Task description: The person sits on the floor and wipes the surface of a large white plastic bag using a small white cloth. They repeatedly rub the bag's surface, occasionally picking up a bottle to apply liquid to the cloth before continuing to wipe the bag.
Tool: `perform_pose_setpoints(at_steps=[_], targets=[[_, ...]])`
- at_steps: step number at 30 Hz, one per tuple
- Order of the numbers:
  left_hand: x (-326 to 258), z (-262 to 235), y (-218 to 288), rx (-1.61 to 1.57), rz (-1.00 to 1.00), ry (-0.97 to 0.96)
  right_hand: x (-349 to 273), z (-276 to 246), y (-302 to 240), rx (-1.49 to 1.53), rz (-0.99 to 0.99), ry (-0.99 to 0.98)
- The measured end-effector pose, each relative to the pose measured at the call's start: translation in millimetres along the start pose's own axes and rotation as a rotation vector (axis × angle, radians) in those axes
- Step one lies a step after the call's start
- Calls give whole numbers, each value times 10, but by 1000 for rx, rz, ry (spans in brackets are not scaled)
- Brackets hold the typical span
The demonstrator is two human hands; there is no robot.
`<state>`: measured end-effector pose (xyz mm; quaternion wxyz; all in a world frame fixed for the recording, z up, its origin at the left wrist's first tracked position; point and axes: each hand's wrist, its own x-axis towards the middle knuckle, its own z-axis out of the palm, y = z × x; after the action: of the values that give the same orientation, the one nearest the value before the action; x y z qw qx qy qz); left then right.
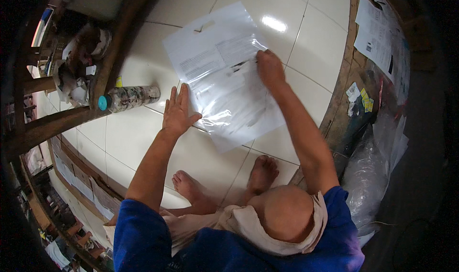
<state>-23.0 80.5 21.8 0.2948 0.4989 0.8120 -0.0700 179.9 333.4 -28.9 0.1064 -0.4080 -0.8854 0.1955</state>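
Note:
A white printed plastic bag (205,52) with a cut-out handle hole lies tilted on the tiled floor in front of me. Its lower part is shiny and looks clear over something white. Along the bag's left edge rests my left hand (179,113), flat with its fingers spread. My right hand (271,70) is at the right edge, fingers curled and pressed together on the plastic; its fingertips are partly hidden. To the left of my left hand a bottle (136,98) with a turquoise cap lies on its side.
Wooden shelving (52,121) with clutter runs along the left. On the right are a brown board (340,92), printed sheets (377,38), yellow labels (366,101) and a clear plastic bundle (366,176). My bare feet (263,171) are on the tiles close to the bag.

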Motion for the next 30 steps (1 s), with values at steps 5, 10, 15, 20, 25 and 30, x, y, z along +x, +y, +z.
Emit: perform_pose_setpoints(at_steps=[5,10,15,20,25,30], targets=[[33,-16,20,34,-41,-33,89,43,73,44,-38,-33],[2,62,-29,13,3,-1,-72,159,-91,20,-28,107],[17,7,-34,28,-11,-5,89,-70,5,19,-54,-196],[-11,58,-52,0,26,26,-35,-126,67,27,-19,-55],[-22,7,-10,36,-22,-38,112,-148,84,31,-69,-100],[5,21,-54,-6,0,-7,159,-41,12,-27,-92,-89]])
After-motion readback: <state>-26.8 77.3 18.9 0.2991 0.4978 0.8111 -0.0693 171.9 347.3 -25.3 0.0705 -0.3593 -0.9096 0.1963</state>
